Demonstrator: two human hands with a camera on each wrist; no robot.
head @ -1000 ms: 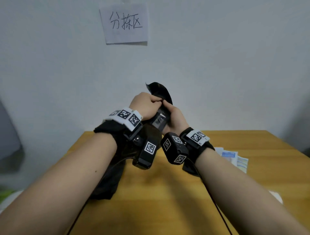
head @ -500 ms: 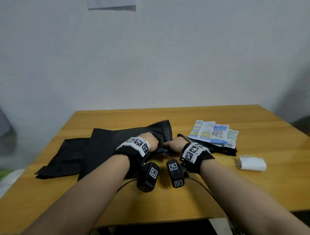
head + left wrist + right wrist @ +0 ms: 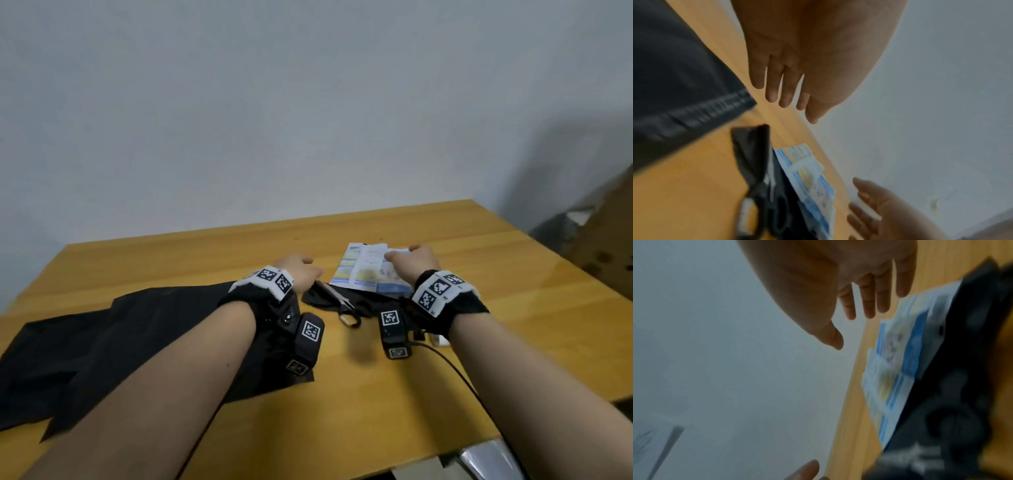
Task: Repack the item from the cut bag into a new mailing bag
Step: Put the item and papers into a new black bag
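Wooden tabletop (image 3: 359,394) against a plain grey wall fills the head view. Toward the left edge lies a large flat black mailing bag (image 3: 144,342), spread out, probably the new one laid ready to be filled. Nearer the far edge, at the middle, sits a stack of blue-and-white printed packets (image 3: 366,274), the item to repack, resting on a crumpled black cut bag (image 3: 356,305) that pokes out toward the near edge. A pair of scissors (image 3: 339,301) lies on that cut bag, set down where the cutting was likely done. The left hand (image 3: 298,274) hovers just left of the packets, and the right hand (image 3: 416,263) reaches over their right part, so both seem to be closing in to lift the stack.

From the left wrist, the left hand (image 3: 797,65) shows straight, slightly spread fingers holding nothing, above bare wood beside the mailing bag's ribbed sealed edge (image 3: 694,116). Below are the cut bag (image 3: 752,149), the scissors (image 3: 772,203) and the packets (image 3: 809,183), blurred. The right hand (image 3: 879,216) shows at the lower right, fingers extended.

From the right wrist, the right hand (image 3: 859,280) is likewise flat and empty, fingers extended just above the far end of the packets (image 3: 898,369); whether it touches them I cannot tell. The cut bag (image 3: 962,386) lies dark beneath them.
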